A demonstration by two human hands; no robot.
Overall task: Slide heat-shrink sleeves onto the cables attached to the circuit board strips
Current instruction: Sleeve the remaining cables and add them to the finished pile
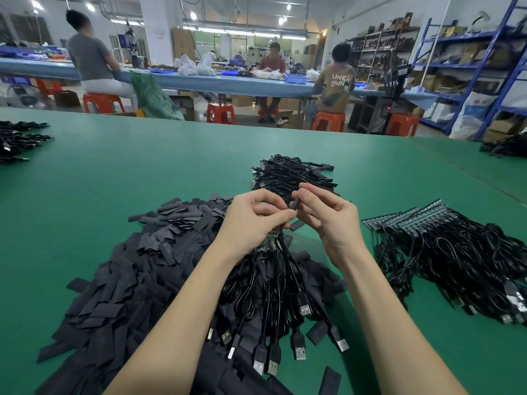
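Green table (pixel 119 166) lies bare toward 11 o'clock; left hand (pixel 253 215) grips cables (pixel 273 283), right hand (pixel 328 215) pinches a heat-shrink sleeve (pixel 294 204).

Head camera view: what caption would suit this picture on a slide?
Right hand pinches a heat-shrink sleeve beside the left hand, which grips the cables over a green table.

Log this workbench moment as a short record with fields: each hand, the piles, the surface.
left hand: grips a bunch of black USB cables with circuit board strip
right hand: pinches one heat-shrink sleeve
sleeve pile: loose flat black pieces, left of the hands
right pile: board strips with cables
far pile: cables behind the hands
surface: green table
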